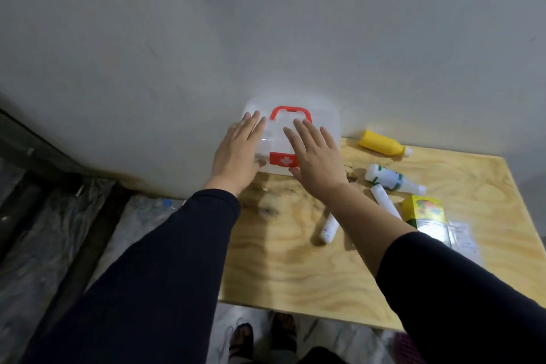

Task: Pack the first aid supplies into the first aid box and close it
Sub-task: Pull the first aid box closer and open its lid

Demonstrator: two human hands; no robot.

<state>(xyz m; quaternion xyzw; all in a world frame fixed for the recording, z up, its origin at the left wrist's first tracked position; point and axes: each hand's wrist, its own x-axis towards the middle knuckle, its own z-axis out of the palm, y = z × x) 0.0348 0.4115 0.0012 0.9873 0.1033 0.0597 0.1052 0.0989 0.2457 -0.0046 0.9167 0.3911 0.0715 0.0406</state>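
Note:
A translucent white first aid box [325,118] with a red handle and a red latch bearing a white cross stands shut at the table's far left corner, against the wall. My left hand [239,154] lies flat on its left side, fingers spread. My right hand [316,156] rests flat on its lid at the right, fingers apart. Neither hand holds anything. To the right lie a yellow bottle [381,142], a white bottle with green bands [390,179], two white rolls [329,229] [384,201] and a yellow-green carton [425,210].
The plywood table [295,269] ends at a front edge near my feet. A grey wall [266,38] stands right behind the box. Clear packets [461,236] lie at the right edge. Plastic sheeting covers the floor on the left.

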